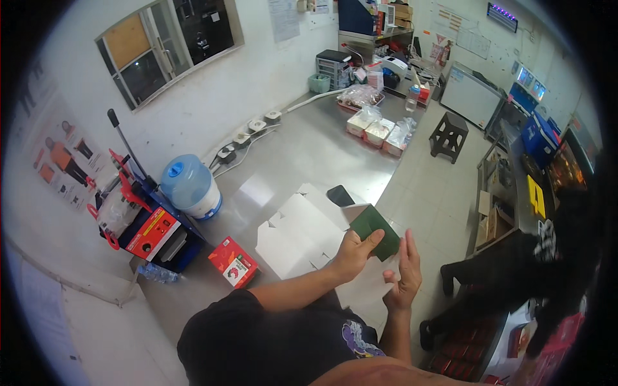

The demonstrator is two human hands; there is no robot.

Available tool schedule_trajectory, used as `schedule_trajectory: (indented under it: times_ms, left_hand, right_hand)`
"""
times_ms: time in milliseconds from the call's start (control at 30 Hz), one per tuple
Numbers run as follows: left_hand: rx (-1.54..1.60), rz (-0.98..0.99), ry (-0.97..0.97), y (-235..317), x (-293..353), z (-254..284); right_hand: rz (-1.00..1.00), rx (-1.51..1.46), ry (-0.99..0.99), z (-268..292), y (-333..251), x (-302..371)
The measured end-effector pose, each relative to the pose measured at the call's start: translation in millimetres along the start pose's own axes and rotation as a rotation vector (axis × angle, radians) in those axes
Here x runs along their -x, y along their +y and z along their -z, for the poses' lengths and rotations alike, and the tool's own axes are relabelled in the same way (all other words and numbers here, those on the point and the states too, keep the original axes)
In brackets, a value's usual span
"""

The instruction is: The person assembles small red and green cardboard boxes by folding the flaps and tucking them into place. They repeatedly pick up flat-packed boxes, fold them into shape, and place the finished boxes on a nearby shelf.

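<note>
The left hand grips a dark green card by its lower edge, thumb across its face. The right hand stands open just right of it, fingers up. The flat white carton lies beneath on the table.

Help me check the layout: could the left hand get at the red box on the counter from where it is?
Probably yes. The left hand holds a green card, and the red box lies to its left on the counter with nothing between them.
</note>
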State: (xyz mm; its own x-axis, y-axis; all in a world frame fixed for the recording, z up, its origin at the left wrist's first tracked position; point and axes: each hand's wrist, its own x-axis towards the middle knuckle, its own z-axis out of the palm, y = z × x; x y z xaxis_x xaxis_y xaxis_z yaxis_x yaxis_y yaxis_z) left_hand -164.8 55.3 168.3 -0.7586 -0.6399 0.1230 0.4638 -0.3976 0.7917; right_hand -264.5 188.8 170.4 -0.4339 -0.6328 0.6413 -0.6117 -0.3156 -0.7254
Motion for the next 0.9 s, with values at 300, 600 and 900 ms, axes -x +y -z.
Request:
schedule_trajectory:
  times_ms: [300,600,900]
  left_hand:
    - [0.338,0.001,0.078,16,0,-5]
    - [-0.202,-0.044,-0.005,-2,-13,2]
    - [-0.114,0.094,-0.125,-2,-9,11]
  right_hand:
    - [-0.256,-0.671,-0.288,25,-1,-17]
    - [-0.179,-0.286,0.209,-12,31,-2]
    - [-0.121,0.153,0.014,-1,12,-16]
